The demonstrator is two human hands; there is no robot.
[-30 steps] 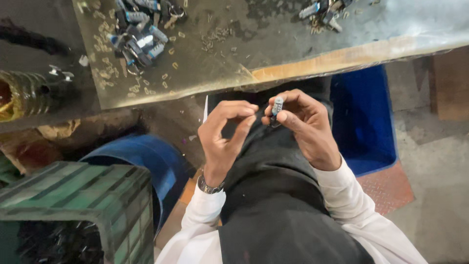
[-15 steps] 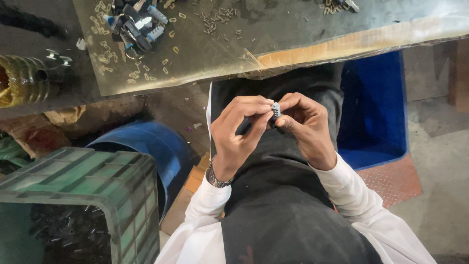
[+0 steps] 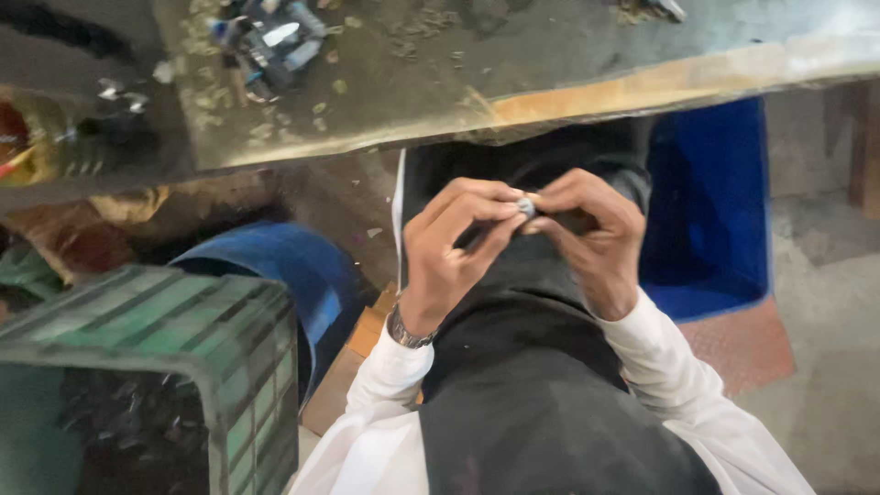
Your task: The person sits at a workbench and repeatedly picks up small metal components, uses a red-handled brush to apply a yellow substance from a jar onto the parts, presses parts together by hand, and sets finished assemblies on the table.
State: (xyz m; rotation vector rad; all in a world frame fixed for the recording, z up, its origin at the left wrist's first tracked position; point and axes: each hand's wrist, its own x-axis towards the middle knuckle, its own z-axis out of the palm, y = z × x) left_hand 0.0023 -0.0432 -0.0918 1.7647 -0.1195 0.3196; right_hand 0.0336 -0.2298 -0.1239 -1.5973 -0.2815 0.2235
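Above the hands runs a grimy metal workbench (image 3: 568,64), its worn edge crossing the view, with a heap of small metal parts (image 3: 270,37) lying well off up and to the left of them. Lower left, a green slatted crate (image 3: 183,339) stands beside a blue drum (image 3: 275,266), both well left of the left hand (image 3: 454,234). That hand rises from a white sleeve with a wristwatch (image 3: 403,330) at the wrist, palm turned inward, fingers curled, thumb and forefinger pinched on a small silvery metal part (image 3: 526,207). The part sits exactly between the two hands, just right of the left fingertips and just left of the right ones, over the lap in dark clothing; it is too small and blurred to tell its long axis. The right hand (image 3: 591,229) mirrors the left, fingers bunched and closed on the same part, so both hands meet there, neither nearer. Farther right stands a blue bin (image 3: 715,211).
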